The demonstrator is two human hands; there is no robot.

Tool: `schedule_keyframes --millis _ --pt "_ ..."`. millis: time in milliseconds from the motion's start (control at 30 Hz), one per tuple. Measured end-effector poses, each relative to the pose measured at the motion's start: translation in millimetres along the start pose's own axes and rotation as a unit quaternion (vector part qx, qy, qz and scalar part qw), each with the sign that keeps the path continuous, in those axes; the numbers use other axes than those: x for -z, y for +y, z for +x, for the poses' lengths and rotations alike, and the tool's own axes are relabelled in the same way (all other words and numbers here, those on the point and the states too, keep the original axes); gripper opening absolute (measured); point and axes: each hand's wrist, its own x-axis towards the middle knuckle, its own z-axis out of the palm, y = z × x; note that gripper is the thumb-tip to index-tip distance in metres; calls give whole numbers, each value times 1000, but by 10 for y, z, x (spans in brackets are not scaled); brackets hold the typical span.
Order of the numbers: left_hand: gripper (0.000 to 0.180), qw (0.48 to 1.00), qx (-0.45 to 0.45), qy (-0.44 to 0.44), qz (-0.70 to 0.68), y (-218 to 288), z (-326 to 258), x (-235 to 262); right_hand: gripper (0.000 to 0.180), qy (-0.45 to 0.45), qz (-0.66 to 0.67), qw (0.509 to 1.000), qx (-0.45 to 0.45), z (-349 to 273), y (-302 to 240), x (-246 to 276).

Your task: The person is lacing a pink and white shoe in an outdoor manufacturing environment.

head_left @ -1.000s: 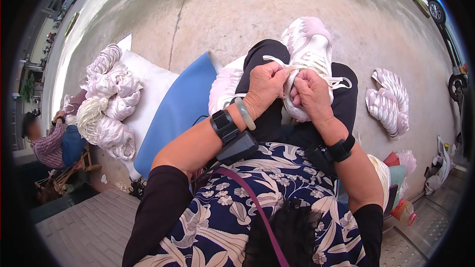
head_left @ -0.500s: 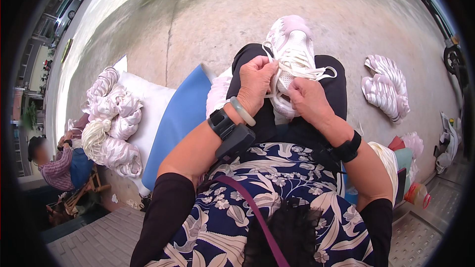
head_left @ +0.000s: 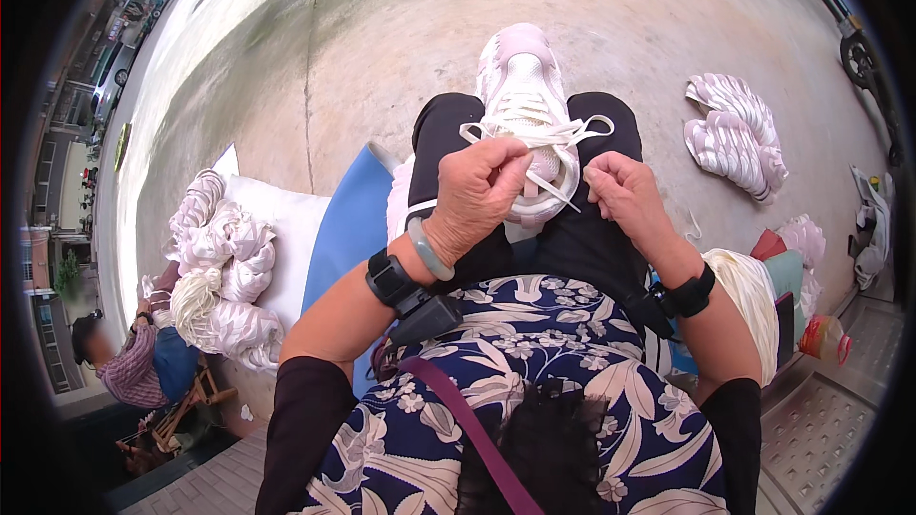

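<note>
A white and pale pink sneaker (head_left: 522, 76) rests between my knees, toe pointing away from me. Its white shoelace (head_left: 542, 132) is tied in a bow over the tongue, with a loop out to each side. My left hand (head_left: 480, 189) lies at the left of the sneaker's ankle opening, finger and thumb pinched on the shoelace just below the knot. To the right, my right hand (head_left: 625, 198) is held apart from the sneaker with fingers curled and tips together; whether they hold anything is too small to see. One loose lace end hangs between the hands.
Bundled pinkish-white shoe pieces (head_left: 229, 238) lie on a white sack (head_left: 286, 224) at left, beside a blue sheet (head_left: 348, 219). More pieces (head_left: 735, 138) sit on the concrete at right. Hanks of white laces (head_left: 739, 296) hang near my right elbow. Another person (head_left: 138, 367) sits far left.
My hands have drawn back toward me from the shoelace and my right hand has moved away from the sneaker. Bow loops now stand out on both sides. The view has shifted slightly.
</note>
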Motion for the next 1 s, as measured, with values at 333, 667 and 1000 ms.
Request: schedule_keyframes --millis 333,667,1000 --pt "12 989 109 -94 39 -135 100 -467 19 53 -77 990 104 197 187 -142" --pt "14 934 323 -148 -30 -50 141 -274 24 61 -68 991 92 172 156 -102" --pt "14 893 391 -221 4 142 -10 632 50 34 2 999 16 194 77 -43"
